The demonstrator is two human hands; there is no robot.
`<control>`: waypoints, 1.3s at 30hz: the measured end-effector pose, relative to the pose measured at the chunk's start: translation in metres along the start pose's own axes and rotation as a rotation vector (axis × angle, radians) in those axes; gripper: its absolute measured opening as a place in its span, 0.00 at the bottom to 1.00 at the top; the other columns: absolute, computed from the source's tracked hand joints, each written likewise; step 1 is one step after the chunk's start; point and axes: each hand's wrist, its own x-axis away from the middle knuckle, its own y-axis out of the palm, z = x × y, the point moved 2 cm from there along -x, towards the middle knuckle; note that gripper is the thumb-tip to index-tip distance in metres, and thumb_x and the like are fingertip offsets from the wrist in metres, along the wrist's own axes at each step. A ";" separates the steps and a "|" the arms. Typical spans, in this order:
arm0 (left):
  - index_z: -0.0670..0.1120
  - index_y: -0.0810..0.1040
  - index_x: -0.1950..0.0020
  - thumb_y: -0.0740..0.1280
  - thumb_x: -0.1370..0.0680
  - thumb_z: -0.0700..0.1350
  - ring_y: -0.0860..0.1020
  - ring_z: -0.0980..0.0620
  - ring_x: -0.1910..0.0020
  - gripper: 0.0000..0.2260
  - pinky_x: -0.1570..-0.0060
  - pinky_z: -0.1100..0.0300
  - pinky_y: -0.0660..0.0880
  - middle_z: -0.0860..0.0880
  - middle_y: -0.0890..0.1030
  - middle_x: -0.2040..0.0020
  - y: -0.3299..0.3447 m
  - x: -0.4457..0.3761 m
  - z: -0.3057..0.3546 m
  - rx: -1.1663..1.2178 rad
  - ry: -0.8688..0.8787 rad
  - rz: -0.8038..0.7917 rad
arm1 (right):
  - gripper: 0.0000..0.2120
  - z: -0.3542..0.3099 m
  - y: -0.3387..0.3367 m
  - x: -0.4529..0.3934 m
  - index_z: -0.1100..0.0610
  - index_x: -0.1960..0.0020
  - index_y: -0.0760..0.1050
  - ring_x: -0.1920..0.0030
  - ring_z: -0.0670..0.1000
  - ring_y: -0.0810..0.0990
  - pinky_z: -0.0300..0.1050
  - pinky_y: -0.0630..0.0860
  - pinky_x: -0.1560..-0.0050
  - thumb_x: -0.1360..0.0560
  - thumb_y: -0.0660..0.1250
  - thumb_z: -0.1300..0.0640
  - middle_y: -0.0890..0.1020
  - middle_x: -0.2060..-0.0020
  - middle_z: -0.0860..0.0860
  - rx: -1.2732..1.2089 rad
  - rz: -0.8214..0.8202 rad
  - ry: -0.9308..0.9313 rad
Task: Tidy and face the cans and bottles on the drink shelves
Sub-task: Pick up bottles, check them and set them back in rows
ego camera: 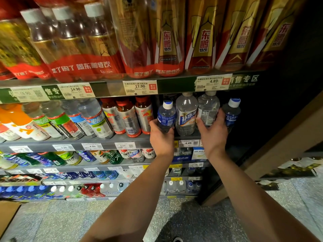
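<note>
Head view: a person is facing stock on the second shelf, both bare arms reaching up and fwd. The left hand is wrapping round the lower body of a blue-label bottle, fingers curled behind it, thumb side toward the camera. The right hand is cupping the base of a clear bottle whose small-print back panel is showing outward, not its front.

Between the two hands, touching neither, is standing another clear bottle with its front label already showing. Just right of the right hand, a dark blue bottle is sitting at the row's end.

All four are standing upright, long axis vertical, caps pointing at the price rail above the hands. Each held bottle is lying straight ahead of its own hand, so neither arm needs to cross over.

Judgement: the clear bottle in the right hand looks the one needing a turn about its upright axis; the left-hand bottle looks near faced. Risk is nudging the middle bottle btwn them.
</note>
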 end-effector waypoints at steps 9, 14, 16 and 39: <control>0.52 0.70 0.42 0.82 0.34 0.46 0.80 0.64 0.55 0.27 0.51 0.62 0.79 0.56 0.82 0.51 -0.038 0.017 -0.005 0.211 -0.042 -0.009 | 0.30 -0.003 0.004 -0.002 0.55 0.28 0.66 0.40 0.50 0.81 0.48 0.79 0.40 0.25 0.73 0.49 0.82 0.40 0.50 -0.032 -0.076 -0.044; 0.52 0.70 0.42 0.82 0.35 0.51 0.82 0.56 0.53 0.28 0.55 0.66 0.76 0.57 0.82 0.53 -0.058 0.007 -0.010 0.207 -0.049 -0.067 | 0.34 -0.010 0.021 0.004 0.51 0.27 0.63 0.38 0.48 0.81 0.54 0.79 0.39 0.27 0.73 0.44 0.81 0.38 0.48 -0.052 -0.138 -0.048; 0.52 0.70 0.43 0.82 0.35 0.50 0.82 0.54 0.53 0.27 0.57 0.69 0.74 0.58 0.81 0.54 -0.065 0.002 -0.009 0.197 -0.041 -0.085 | 0.35 -0.015 0.028 0.007 0.50 0.26 0.63 0.38 0.48 0.80 0.54 0.80 0.39 0.27 0.73 0.43 0.81 0.37 0.48 -0.058 -0.156 -0.040; 0.52 0.72 0.40 0.81 0.32 0.42 0.79 0.68 0.51 0.27 0.48 0.68 0.76 0.60 0.81 0.47 -0.068 0.025 -0.006 0.292 0.060 -0.527 | 0.29 0.007 -0.023 0.029 0.65 0.28 0.62 0.33 0.63 0.72 0.56 0.71 0.33 0.23 0.69 0.57 0.72 0.34 0.63 0.183 0.242 0.184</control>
